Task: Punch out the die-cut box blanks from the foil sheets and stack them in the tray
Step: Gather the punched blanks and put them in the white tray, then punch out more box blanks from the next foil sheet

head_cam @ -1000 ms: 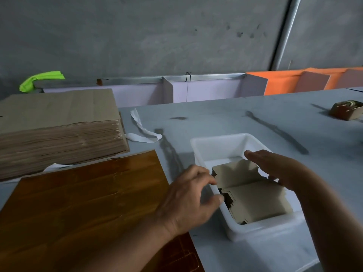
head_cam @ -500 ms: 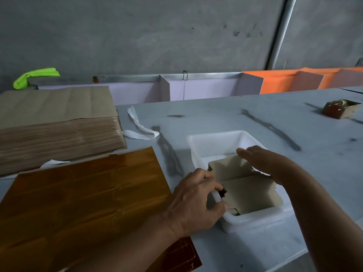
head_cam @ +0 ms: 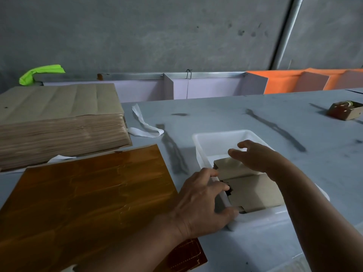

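At one white tray (head_cam: 216, 134) near the table's (head_cam: 216, 114) front edge, left hand (head_cam: 200, 199) grips its rim; right hand (head_cam: 255, 156) lies spread on blanks (head_cam: 255, 191).

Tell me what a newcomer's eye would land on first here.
The glossy amber foil sheet at the near left stands out first, shining against the grey table. Next come the two hands at the white tray to its right. The left hand grips the tray's left rim, and the right hand is spread open over the brown box blanks inside. Behind the foil sits a tall stack of brown sheets.
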Tool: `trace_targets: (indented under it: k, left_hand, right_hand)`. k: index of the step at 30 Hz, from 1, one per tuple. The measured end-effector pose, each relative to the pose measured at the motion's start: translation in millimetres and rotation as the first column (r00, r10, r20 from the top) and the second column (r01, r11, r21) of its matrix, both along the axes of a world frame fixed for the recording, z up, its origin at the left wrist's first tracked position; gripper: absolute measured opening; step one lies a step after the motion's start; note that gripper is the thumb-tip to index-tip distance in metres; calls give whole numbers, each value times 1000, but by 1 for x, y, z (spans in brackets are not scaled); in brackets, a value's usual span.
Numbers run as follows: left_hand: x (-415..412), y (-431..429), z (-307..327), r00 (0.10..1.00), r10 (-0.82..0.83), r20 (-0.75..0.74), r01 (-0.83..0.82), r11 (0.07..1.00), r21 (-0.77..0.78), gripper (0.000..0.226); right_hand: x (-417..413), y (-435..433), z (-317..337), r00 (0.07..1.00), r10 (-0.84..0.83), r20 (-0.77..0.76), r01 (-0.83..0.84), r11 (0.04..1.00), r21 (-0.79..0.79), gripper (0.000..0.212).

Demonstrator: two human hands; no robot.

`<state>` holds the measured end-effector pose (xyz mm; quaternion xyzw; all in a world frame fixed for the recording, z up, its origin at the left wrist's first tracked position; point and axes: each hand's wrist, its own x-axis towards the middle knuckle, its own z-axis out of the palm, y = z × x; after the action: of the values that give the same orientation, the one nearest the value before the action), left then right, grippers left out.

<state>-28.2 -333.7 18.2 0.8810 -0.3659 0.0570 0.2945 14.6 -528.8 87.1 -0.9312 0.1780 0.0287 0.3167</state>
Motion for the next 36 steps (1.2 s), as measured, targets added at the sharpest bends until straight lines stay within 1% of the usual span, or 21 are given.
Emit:
trace_targets:
  k: [6,11,14,17,19,21,24,27,30,33,36]
  left_hand:
    - [-4,-2,0,1000,-18,0,18,1000,-4,52]
    - [-1,9,2,1000,13,26,-11,996,-84,54]
    - [6,32,0,995,94,30,-91,992,-88,54]
    - [19,69,-6,975,220,-20,-221,971,-92,46]
    - [29,95,-10,941,330,-76,-335,939,-76,40]
    - [36,121,-14,888,439,-140,-448,893,-39,37]
    - [39,160,-22,804,557,-209,-569,822,3,36]
    - [38,195,-29,719,651,-243,-662,748,45,35]
    - [36,221,-38,647,717,-259,-723,685,90,41]
    - [34,238,-48,577,774,-261,-756,627,188,57]
    - [34,248,-59,554,810,-195,-743,586,325,68]
  right_hand:
    - [2,12,3,999,49,-3,-49,998,-32,60]
    - [3,28,9,993,110,48,-107,992,-64,58]
    - [2,48,15,980,176,97,-169,982,-82,56]
    - [2,77,21,955,262,137,-249,963,-105,54]
    - [0,101,21,929,340,144,-320,936,-143,52]
    - [0,127,16,901,414,132,-393,906,-157,49]
    - [3,165,0,865,496,80,-489,867,-94,43]
    - [11,189,-28,836,548,21,-546,836,-62,43]
    - [20,200,-56,874,487,-14,-486,871,-65,45]
    - [29,200,-80,928,371,-41,-373,925,-68,38]
    - [33,195,-97,961,277,-23,-278,958,-67,43]
